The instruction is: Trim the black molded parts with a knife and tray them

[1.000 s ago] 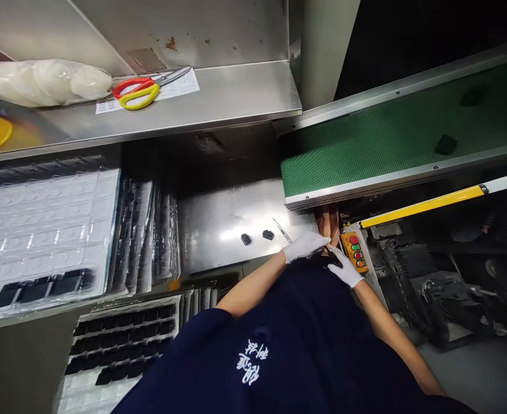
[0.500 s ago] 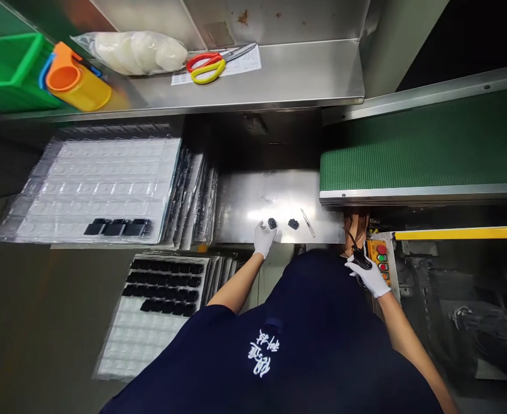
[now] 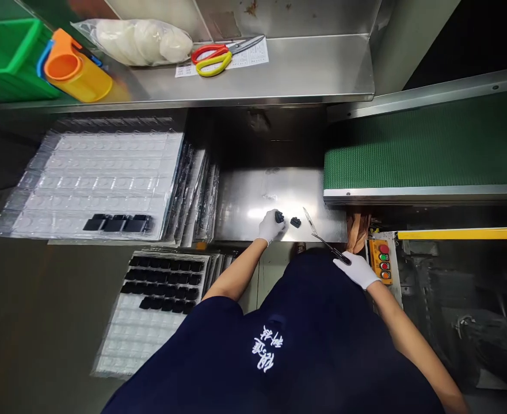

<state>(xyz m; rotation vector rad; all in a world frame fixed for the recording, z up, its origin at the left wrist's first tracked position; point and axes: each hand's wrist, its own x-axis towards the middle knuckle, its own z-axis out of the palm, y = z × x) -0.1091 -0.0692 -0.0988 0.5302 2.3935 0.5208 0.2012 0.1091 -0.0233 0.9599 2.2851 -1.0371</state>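
My gloved left hand is closed on a small black molded part, held just over the metal worktop. To its right lies a second black part. Beyond that is a thin silvery pen-like tool, with its lower end near the dark tool's tip. My gloved right hand grips a slim dark tool with a narrow pointed end; its exact kind is unclear. The tool points up and left towards the worktop's front edge.
Clear trays with several black parts are stacked at left, another tray stack below. A green conveyor and a button box stand at right. Scissors, a bagged white bundle and a yellow cup occupy the shelf.
My right hand has moved left, swinging the dark tool's tip towards the worktop. My left hand has shifted slightly right and up with the black part. The view has moved a little.
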